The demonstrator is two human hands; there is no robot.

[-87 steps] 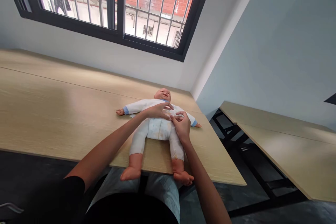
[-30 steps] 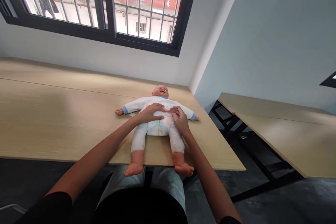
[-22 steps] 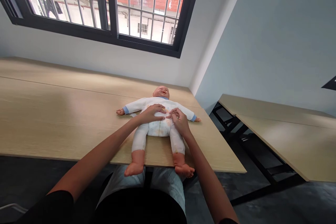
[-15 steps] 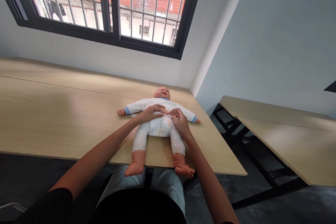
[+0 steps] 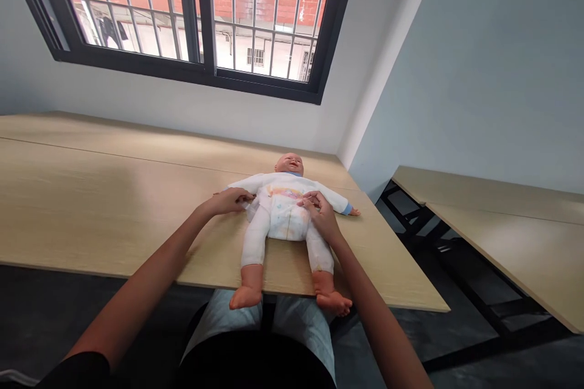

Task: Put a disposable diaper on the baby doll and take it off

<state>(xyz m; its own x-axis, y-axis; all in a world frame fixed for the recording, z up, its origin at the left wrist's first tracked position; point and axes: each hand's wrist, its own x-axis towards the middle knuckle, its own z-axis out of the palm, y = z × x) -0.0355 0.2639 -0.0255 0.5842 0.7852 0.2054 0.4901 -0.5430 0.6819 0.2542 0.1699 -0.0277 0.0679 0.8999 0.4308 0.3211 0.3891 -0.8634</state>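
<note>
Counted two tabletops: a near tabletop [image 5: 128, 219] and a second tabletop [image 5: 502, 237], cut off at right. One doll [image 5: 274, 182] lay face-up on the near one, one wrist partly hidden behind the person's left hand [image 5: 228, 200]. One printed diaper [image 5: 288, 219] covered its hips. Left fingers pinched a blurred pale flap [image 5: 252, 209]. Right hand [image 5: 323, 215]: fingers bent at the diaper's waist; I could not tell their grip.

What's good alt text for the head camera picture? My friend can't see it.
A baby doll lies face up on a pale table, wearing a diaper over white clothes. A person's right hand is at the diaper's waist, the left hand beside the doll's opposite hip. A barred window is behind.
</note>
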